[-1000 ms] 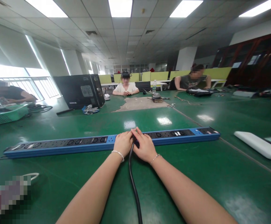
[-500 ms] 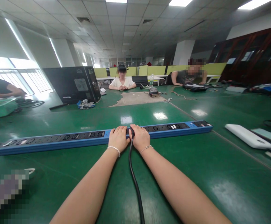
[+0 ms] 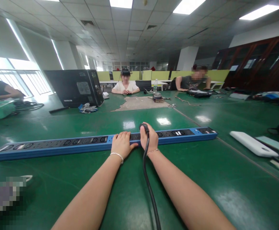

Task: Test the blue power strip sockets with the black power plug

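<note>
A long blue-and-black power strip (image 3: 65,152) lies across the green table, its row of sockets facing up. My left hand (image 3: 122,146) is wrapped over the strip near its middle, thumb along the near side and fingers on top. In my right hand (image 3: 151,139), closed just above the strip, is a black plug (image 3: 144,127), apart from the sockets. From the plug a thick black cord (image 3: 147,179) runs down toward me between my forearms. My right fingers hide part of the plug.
A white power bank-like block (image 3: 253,143) lies at the right. Beyond the strip are a black computer case (image 3: 74,88), gloves (image 3: 88,108) and a green basket (image 3: 0,110). A blurred-out object (image 3: 2,196) is at near left. Several people sit around the table.
My right hand has risen and shifted slightly right, lifting the plug off the strip, with the cord following. My left hand stays on the power strip.
</note>
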### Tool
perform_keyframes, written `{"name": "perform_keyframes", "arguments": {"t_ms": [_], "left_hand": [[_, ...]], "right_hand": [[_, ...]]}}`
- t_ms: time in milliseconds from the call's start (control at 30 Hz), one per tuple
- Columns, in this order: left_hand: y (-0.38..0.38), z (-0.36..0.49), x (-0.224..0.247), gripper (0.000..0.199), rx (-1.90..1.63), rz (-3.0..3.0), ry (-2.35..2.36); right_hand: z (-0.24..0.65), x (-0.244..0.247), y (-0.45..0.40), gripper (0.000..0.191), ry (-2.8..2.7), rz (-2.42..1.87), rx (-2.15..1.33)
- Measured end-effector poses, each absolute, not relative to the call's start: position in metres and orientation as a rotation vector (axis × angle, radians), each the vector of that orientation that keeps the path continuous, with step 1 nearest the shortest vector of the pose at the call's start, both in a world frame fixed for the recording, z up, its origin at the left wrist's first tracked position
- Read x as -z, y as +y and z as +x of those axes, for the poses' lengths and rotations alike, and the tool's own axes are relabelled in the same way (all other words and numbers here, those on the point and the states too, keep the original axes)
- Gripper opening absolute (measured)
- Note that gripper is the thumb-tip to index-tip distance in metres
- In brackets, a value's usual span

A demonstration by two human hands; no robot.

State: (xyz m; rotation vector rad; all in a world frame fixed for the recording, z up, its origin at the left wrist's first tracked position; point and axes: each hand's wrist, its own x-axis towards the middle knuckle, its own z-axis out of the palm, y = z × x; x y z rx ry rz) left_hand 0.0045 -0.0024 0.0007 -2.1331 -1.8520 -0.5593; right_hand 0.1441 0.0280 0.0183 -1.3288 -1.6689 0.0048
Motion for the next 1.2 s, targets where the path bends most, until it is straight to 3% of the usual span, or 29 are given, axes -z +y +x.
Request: {"name": "perform_keyframes", "arguments": {"t_ms": [133,300,1000,1200], "left_hand": [[-0.001,0.003,0.000,0.060,0.563,-2.134,-1.846],[0.000,0.003,0.001,0.061,0.559,-2.144,-1.852],[-0.002,0.004,-0.003,0.059,0.514,-2.116,-1.866],[-0.002,0.005,-0.003,0.059,0.507,-2.110,-1.866]], "right_hand": [[0.211,-0.022,0.046,0.034,-1.595,-1.350,0.035],[0.278,-0.004,0.063,0.034,-1.557,-1.473,-0.176],[0.269,-0.007,0.064,0.034,-1.674,-1.661,-0.074],[0.269,0.016,0.067,0.034,-1.694,-1.582,0.163]]}}
